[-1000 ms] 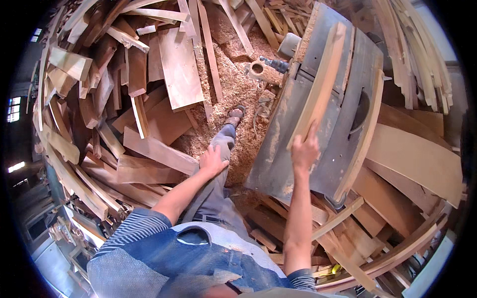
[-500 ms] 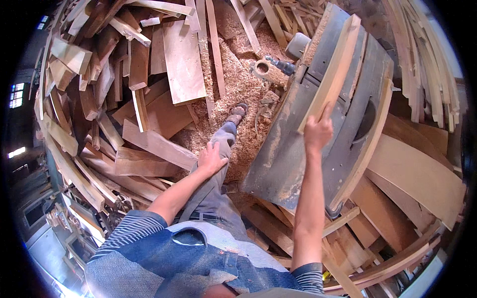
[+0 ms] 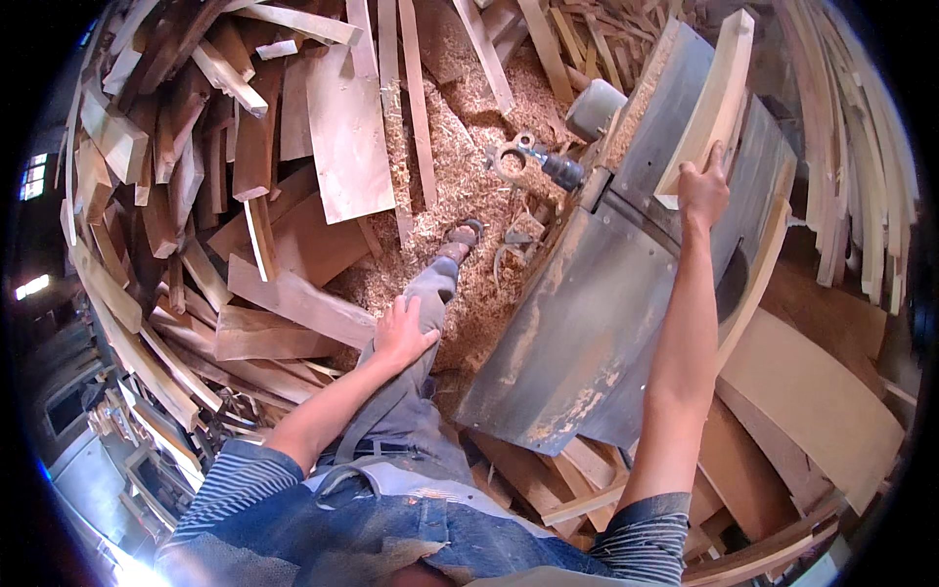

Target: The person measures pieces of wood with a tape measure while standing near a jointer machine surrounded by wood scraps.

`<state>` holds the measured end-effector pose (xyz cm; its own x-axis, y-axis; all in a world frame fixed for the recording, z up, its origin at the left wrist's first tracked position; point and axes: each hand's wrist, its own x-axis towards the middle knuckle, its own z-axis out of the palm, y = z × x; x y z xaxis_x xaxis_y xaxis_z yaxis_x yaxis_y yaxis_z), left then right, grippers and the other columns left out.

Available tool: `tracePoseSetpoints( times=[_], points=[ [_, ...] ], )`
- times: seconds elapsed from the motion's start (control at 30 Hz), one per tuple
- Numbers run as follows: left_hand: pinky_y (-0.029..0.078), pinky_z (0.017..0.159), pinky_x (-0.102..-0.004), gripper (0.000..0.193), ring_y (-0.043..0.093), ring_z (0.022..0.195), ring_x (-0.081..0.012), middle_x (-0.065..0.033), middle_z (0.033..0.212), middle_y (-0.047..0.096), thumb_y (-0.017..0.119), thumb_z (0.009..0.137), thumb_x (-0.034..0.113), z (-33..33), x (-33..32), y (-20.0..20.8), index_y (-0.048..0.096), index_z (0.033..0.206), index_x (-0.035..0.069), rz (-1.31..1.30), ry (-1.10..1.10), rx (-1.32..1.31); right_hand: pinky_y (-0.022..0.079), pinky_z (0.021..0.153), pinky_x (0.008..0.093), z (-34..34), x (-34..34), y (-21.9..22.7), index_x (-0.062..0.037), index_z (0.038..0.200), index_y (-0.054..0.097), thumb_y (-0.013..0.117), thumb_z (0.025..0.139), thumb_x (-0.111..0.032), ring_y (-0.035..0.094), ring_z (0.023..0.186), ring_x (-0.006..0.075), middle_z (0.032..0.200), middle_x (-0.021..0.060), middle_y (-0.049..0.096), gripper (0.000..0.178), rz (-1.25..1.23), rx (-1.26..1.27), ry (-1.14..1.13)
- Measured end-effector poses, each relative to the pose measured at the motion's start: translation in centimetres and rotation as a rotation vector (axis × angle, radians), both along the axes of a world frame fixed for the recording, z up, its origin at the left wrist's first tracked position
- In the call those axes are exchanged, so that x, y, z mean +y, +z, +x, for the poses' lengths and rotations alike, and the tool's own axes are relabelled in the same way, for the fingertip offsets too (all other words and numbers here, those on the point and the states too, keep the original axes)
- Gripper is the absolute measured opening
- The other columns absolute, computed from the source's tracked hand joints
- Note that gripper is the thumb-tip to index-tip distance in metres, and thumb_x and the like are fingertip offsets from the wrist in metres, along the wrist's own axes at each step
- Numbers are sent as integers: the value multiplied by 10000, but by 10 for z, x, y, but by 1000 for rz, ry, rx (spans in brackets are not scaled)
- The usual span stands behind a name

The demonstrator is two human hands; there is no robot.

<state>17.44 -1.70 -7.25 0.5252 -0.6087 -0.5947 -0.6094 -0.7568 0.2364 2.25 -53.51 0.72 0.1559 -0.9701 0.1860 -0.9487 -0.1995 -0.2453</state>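
Observation:
My right hand grips the near end of a pale wooden board, forefinger stretched along it. The board lies lengthwise on the grey metal bed of a jointer, its far end toward the top right. A dark gap crosses the bed near the hand; the board's underside is hidden. Low on the left, my left hand rests on my trouser leg with fingers apart and nothing in it.
Wood shavings cover the floor around my foot. Stacked offcuts and boards crowd the left. Long strips lean at the far right, with a broad curved board below them. A fitting with a ring juts from the jointer's side.
My right hand has pushed the board farther along the jointer bed, away from me, and my right arm is more stretched out. My left hand stays on my leg.

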Motion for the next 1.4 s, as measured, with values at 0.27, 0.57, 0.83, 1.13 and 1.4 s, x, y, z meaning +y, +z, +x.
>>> tracePoseSetpoints(
  times=[0.27, 0.57, 0.83, 1.13, 1.4],
  points=[
    [515, 970, -523, 698, 601, 1142, -423, -204, 1249, 529, 813, 777, 438, -5, 17, -6, 527, 1291, 64, -9, -47, 11, 551, 936, 516, -4, 14, 1, -185, 1573, 454, 606, 796, -275, 713, 1009, 451, 1102, 282, 731, 798, 48, -6, 4],
    [534, 923, -528, 736, 632, 1089, -431, -230, 1260, 531, 814, 779, 458, -33, 60, -18, 508, 1334, 84, -46, -105, -5, 568, 684, 540, -71, 321, 8, -134, 1603, 391, 643, 807, -119, 694, 775, 447, 903, 239, 686, 835, 54, -165, 89],
    [549, 888, -530, 766, 651, 1051, -419, -222, 1254, 529, 830, 759, 479, -56, 90, -32, 501, 1333, 91, -67, -175, -74, 571, 776, 539, -131, 533, 24, -136, 1622, 350, 635, 855, -96, 674, 927, 500, 1147, 319, 652, 820, 230, -171, 35],
    [545, 922, -539, 724, 634, 1096, -433, -225, 1237, 535, 825, 757, 449, -47, 73, -25, 520, 1293, 68, -49, -107, -51, 562, 711, 528, -117, 509, 21, -126, 1607, 385, 627, 828, -102, 672, 869, 480, 1092, 298, 664, 817, 217, -136, 34],
    [528, 938, -542, 746, 615, 1112, -442, -230, 1260, 526, 807, 770, 456, -25, 40, -8, 515, 1331, 60, -30, -70, -16, 563, 715, 545, -31, 286, 9, -125, 1550, 478, 619, 810, -159, 693, 791, 439, 912, 262, 689, 754, 56, -73, 9]
  ],
)
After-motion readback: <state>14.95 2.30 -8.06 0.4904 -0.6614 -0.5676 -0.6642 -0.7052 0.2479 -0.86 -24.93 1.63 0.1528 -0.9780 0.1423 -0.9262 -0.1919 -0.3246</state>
